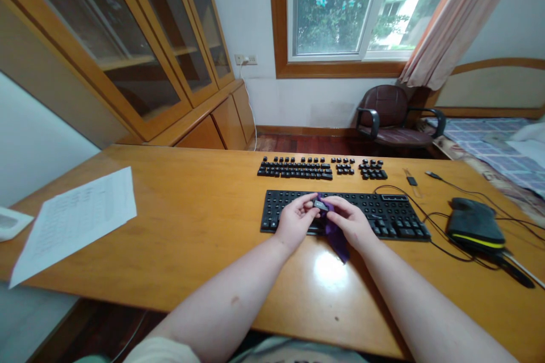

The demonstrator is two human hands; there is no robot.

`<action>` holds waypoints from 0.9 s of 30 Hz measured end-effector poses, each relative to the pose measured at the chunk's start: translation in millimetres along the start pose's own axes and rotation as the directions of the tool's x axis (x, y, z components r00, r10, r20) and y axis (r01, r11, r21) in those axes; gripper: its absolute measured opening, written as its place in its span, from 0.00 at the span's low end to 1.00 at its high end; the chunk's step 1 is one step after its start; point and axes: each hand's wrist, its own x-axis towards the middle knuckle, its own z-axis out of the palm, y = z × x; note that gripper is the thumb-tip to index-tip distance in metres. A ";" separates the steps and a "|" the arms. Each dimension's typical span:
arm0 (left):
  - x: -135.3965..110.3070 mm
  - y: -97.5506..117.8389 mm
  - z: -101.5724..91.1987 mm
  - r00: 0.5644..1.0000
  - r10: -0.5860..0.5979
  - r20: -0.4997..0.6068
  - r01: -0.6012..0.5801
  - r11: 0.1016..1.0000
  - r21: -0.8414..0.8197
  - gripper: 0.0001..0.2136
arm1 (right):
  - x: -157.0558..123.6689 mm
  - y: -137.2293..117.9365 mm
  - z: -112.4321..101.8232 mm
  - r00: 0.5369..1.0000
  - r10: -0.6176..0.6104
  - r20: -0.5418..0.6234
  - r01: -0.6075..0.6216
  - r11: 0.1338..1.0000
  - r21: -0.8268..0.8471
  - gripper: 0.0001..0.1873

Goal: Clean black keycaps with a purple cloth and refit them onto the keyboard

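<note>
My left hand [297, 217] pinches a small black keycap [320, 205] above the keyboard. A purple cloth [336, 237] is gripped in my right hand [348, 220], pressed around the keycap's right side, its loose end hanging toward me. Below both hands lies a black keyboard [268, 212]; many of its keys are off, showing bare switch posts, while keys remain at its lower right. Beyond it, the removed keycaps [293, 171] sit in rows on the desk, laid out in keyboard order.
At the right are a keycap puller [411, 180], a USB cable plug [433, 174] and a dark grey pouch [476, 221] with a yellow stripe among cables. Printed paper sheets [85, 210] lie on the left of the wooden desk [191, 198]. A chair [387, 113] stands beyond the far edge.
</note>
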 end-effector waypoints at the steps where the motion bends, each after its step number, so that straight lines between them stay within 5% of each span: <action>1: 0.2 -0.1 0.3 1.000 -0.001 -0.010 0.000 1.000 -0.028 0.17 | -0.3 0.1 0.5 1.000 -0.006 0.021 0.006 1.000 0.000 0.16; 9: -2.7 -2.0 2.4 1.000 -0.017 0.012 0.016 0.999 0.032 0.09 | 1.6 -1.4 -1.4 0.994 0.010 0.107 0.001 0.995 -0.101 0.18; 20: -2.9 -2.4 1.8 1.000 -0.005 0.022 0.003 0.996 0.094 0.08 | -2.6 4.0 6.6 0.975 0.095 -0.202 -0.090 0.995 0.036 0.16; 27: -3.9 -1.4 1.1 0.997 -0.018 0.079 0.015 0.999 0.032 0.08 | 2.1 -3.1 -1.6 0.993 0.053 0.106 -0.051 0.998 -0.022 0.15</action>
